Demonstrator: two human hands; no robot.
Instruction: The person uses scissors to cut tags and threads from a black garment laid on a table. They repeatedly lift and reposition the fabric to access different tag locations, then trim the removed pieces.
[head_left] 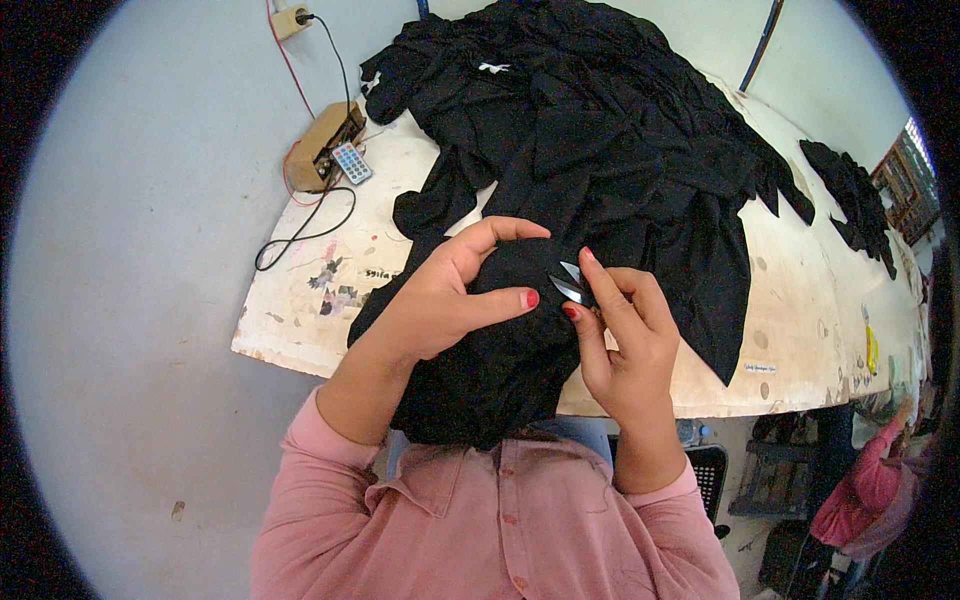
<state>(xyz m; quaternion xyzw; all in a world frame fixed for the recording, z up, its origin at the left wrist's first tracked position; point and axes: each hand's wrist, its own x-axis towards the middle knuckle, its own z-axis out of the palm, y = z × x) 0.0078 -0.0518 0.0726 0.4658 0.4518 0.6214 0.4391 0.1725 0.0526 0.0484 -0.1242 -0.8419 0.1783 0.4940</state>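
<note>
Right hand [630,345] — grip pinching small metal snips [571,285], blades parted, tips toward the left hand [447,300]. Left grip spread, thumb and forefinger apart over black cloth [490,380], which drapes off the near edge of the bench [290,325] against the wearer. Likely risks: a blade nicking the cloth, dark folds hiding its layers; a cut left thumb, being so near; the overhang dragging the work off — if left unpinned.

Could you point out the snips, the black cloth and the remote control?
Snips [572,290]: head view, lower blade.
Black cloth [600,155]: head view, middle of the pile.
Remote control [351,163]: head view, button face.
</note>
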